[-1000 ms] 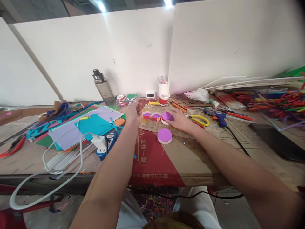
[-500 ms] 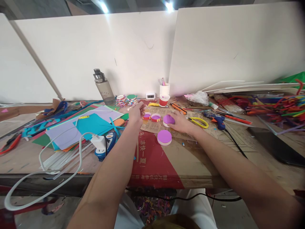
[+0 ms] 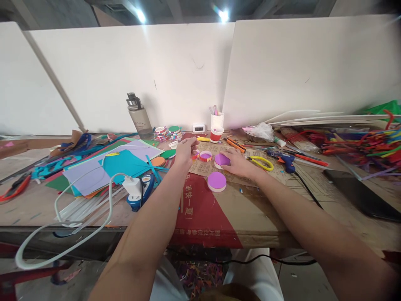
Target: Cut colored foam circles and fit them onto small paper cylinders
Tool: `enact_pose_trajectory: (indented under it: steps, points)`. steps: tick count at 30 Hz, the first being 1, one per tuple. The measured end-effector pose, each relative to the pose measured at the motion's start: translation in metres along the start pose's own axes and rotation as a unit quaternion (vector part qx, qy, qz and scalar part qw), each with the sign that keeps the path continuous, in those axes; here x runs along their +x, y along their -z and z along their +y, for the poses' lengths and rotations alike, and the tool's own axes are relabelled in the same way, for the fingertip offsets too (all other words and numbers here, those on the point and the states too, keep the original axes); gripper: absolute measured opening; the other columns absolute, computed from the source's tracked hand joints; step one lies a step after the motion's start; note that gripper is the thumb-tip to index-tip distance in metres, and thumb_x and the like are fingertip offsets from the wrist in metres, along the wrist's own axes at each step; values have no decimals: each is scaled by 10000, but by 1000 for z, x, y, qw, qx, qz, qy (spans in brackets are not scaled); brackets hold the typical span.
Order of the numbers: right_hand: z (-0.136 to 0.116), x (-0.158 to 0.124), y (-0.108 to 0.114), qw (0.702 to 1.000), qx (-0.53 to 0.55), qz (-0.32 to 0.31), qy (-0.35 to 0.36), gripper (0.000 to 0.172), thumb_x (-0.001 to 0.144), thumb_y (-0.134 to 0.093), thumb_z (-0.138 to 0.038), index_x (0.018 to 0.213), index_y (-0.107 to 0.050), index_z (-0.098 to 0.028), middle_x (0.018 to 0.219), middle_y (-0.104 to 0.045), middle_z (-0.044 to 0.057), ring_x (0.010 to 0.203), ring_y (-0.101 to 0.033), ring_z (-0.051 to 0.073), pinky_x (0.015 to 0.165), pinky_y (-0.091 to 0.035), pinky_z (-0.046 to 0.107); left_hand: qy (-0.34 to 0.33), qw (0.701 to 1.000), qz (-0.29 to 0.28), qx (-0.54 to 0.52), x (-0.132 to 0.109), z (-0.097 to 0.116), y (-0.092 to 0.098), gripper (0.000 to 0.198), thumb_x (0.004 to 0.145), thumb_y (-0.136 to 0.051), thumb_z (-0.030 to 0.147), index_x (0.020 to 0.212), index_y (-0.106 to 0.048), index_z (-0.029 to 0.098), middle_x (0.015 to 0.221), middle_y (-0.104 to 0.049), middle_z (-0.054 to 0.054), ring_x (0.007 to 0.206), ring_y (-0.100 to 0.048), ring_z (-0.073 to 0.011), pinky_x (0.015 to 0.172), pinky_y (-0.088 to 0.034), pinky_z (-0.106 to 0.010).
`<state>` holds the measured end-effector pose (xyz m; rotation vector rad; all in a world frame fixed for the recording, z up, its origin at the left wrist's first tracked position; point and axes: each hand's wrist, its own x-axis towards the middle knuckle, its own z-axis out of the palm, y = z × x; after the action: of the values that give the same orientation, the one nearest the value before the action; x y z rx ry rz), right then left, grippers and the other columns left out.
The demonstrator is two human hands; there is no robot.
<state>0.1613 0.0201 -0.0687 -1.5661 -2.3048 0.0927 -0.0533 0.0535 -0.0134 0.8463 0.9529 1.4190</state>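
My left hand point(image 3: 186, 150) reaches over the leftmost shallow round cup point(image 3: 196, 155), which has a purple bottom and a red-and-yellow rim; its fingers are extended and partly cover the cup. A similar cup point(image 3: 205, 156) sits just right of it. With bent fingers, my right hand point(image 3: 237, 162) grips the right side of a purple-topped white disc point(image 3: 221, 160) standing on the cardboard. Nearer to me lies another purple-topped disc point(image 3: 216, 181), untouched. The thumb of my left hand is hidden.
Cardboard point(image 3: 203, 217) covers the table's middle. Coloured paper sheets point(image 3: 122, 165) and a power strip point(image 3: 139, 194) lie left. Yellow-handled scissors point(image 3: 262, 163), a blue glue gun point(image 3: 288, 162) and a black phone point(image 3: 360, 194) lie right. Behind stand a bottle point(image 3: 138, 117) and paper cups point(image 3: 216, 133).
My left hand has shifted slightly right and down, covering more of the leftmost cup. My right hand stays at the purple-topped disc. The camera view has shifted a little.
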Motion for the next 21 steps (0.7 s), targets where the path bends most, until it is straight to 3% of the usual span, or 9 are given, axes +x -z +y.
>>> enact_pose_trajectory:
  steps: [6,12,16,21]
  points:
    - [0,-1,2,1000,14,-1,-3,572,850,-619,-385,1368,-544,-155,1372,-525,165,1338,-403,347,1116,-327,501,7,997,-45,59,-3,-6,-4,194,614,-729,236,661,-567,142,648,-624,-17,503,-470,-54,458,-291,-184]
    - [-3,-3,-2,1000,11,10,-8,601,793,-679,-385,1331,-536,-158,1331,-537,168,1311,-413,355,1094,-341,514,-13,995,-55,77,-5,-5,-7,161,656,-700,240,674,-574,141,684,-622,-19,522,-478,-57,468,-306,-190]
    - [-5,-3,-6,999,22,24,-18,603,760,-702,-356,1300,-535,-149,1300,-551,171,1285,-439,345,1073,-366,496,-45,989,-27,138,-1,-6,-4,113,718,-637,239,692,-573,149,713,-628,-26,553,-495,-72,500,-347,-203]
    - [-4,-5,-3,999,21,38,-23,565,715,-725,-318,1223,-558,-136,1263,-569,172,1238,-471,343,1071,-363,489,-123,948,50,289,13,-8,12,73,754,-585,207,809,-611,166,891,-694,-59,756,-601,-139,688,-462,-263]
